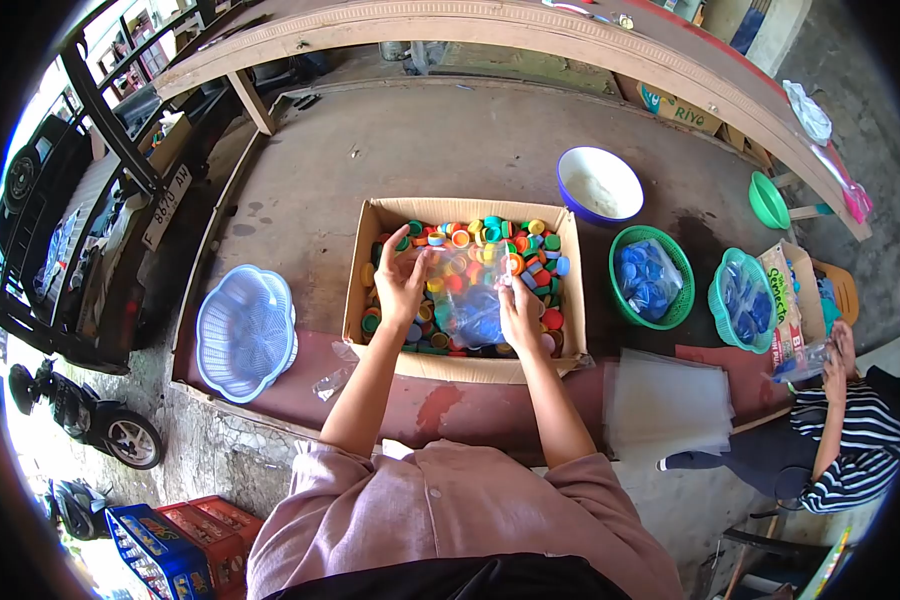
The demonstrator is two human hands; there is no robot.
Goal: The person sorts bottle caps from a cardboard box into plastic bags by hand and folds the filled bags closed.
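Observation:
A clear plastic bag (471, 312) with blue pieces in its lower part is held over a cardboard box (450, 370) of loose, colourful bottle caps (543, 262). My right hand (521, 318) grips the bag along its right side. At the bag's upper left, my left hand (400, 287) is curved, its thumb and fingers apart; the thumb is close to the bag's edge, and I cannot tell if they touch. Through the clear film, caps in the box show behind the bag.
A pale blue basket (246, 333) stands left. To the right are a purple-and-white bowl (601, 185), green baskets (681, 308) (738, 335) holding bagged blue pieces, and flat plastic sheets (667, 402). A person in striped sleeves (863, 440) handles a clear bag at far right.

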